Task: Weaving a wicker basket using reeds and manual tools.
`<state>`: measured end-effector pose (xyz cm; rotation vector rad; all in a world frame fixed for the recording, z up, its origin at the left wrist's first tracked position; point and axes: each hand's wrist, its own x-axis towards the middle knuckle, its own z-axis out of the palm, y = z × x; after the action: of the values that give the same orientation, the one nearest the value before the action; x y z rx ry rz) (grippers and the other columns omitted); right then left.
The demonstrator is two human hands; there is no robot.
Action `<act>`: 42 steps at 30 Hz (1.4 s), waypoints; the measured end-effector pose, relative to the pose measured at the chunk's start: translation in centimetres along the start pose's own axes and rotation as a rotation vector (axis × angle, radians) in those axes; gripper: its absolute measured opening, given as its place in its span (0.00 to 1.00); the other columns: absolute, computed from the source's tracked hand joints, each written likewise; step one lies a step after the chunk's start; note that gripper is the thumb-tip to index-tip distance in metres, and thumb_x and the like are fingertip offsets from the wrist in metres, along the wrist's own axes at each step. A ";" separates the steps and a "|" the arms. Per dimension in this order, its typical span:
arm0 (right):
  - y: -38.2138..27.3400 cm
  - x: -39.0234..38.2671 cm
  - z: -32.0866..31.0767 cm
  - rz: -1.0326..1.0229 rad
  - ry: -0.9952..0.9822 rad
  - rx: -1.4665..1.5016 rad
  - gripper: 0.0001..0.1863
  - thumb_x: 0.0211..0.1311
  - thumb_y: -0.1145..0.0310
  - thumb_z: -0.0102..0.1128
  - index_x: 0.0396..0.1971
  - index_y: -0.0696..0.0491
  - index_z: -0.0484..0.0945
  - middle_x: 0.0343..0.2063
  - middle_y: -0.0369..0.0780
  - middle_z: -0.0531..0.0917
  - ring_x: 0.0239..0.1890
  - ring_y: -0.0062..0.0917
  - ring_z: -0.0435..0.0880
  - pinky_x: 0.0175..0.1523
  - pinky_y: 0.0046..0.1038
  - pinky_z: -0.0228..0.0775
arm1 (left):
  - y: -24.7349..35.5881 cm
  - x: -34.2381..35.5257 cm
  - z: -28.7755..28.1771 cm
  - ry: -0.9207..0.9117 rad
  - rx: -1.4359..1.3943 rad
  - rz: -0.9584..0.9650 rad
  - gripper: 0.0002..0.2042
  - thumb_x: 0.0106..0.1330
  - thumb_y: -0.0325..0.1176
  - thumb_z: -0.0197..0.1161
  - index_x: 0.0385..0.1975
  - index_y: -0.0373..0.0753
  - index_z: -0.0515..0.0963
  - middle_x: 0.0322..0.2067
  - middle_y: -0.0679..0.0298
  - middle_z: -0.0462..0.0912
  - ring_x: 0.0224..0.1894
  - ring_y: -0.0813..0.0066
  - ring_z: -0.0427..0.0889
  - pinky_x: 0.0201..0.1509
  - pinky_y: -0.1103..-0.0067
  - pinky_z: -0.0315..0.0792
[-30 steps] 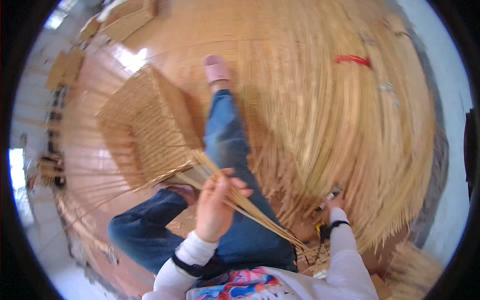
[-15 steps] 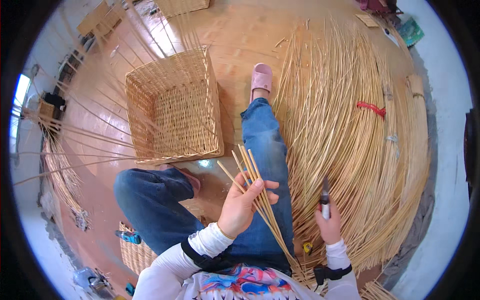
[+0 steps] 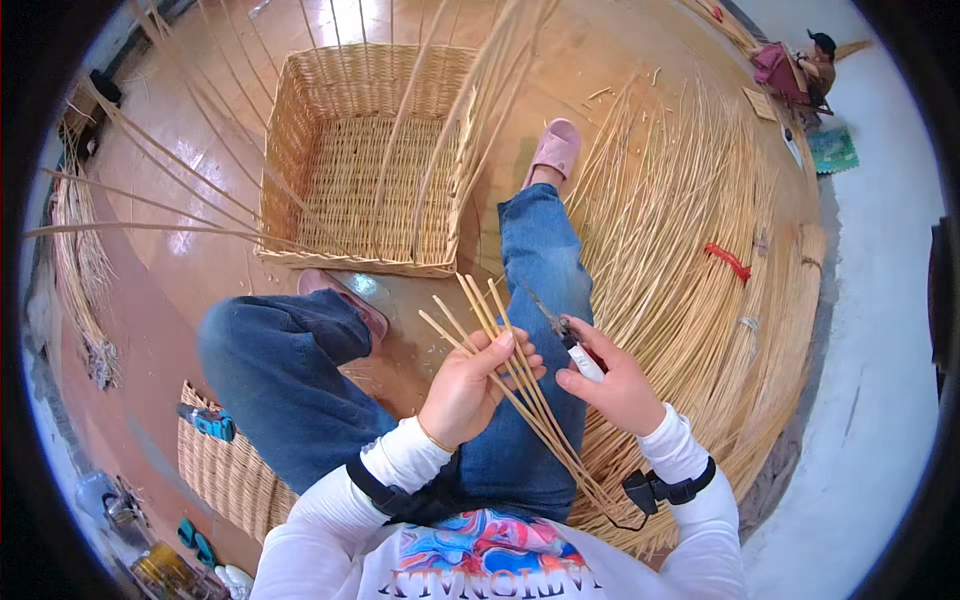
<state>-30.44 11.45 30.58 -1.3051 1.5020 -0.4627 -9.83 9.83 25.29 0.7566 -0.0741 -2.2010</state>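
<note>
1. Reddish-brown floor spreads beneath a seated person, with a pale wall at right.
2. Ahead, 1 woven basket sits open side up, long stakes jutting from its rim; at right lies a broad heap of loose rods.
3. Left hand: fingers curled, thumb pressing several thin rods that slant over the lap, cut ends fanned toward the basket.
4. Right hand: wrapped loosely round a white-handled cutting tool, its dark blade near the rods but apart from them.
5. A leftward slip of the tool could nick the left fingers; a downward slip, the jeans.
6. If the thumb slackens, the rods could slide apart unevenly.
</note>
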 end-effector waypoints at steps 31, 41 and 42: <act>-1.8 -0.4 -0.3 -0.415 0.391 -0.902 0.32 0.50 0.62 0.68 0.59 0.42 0.73 0.25 0.41 0.70 0.30 0.35 0.75 0.35 0.35 0.68 | -3.2 0.6 1.8 0.072 0.347 0.132 0.09 0.70 0.32 0.58 0.42 0.33 0.73 0.33 0.61 0.81 0.34 0.72 0.83 0.39 0.75 0.80; -0.8 0.0 -0.5 -0.404 0.377 -0.849 0.32 0.49 0.63 0.68 0.59 0.41 0.73 0.26 0.39 0.71 0.31 0.33 0.75 0.36 0.34 0.69 | -3.1 0.9 2.2 0.085 0.489 0.181 0.08 0.68 0.31 0.59 0.41 0.32 0.75 0.33 0.64 0.82 0.33 0.77 0.82 0.36 0.81 0.76; -0.8 0.1 -0.5 -0.430 0.370 -0.885 0.32 0.49 0.64 0.68 0.59 0.41 0.74 0.26 0.39 0.71 0.31 0.33 0.75 0.36 0.34 0.69 | -3.2 0.9 2.3 0.113 0.541 0.195 0.08 0.68 0.29 0.60 0.41 0.32 0.76 0.34 0.65 0.82 0.32 0.80 0.82 0.35 0.82 0.75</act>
<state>-30.46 10.98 31.38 -2.3650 1.8172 -0.3183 -13.69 10.93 25.79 1.1133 -0.6782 -1.9595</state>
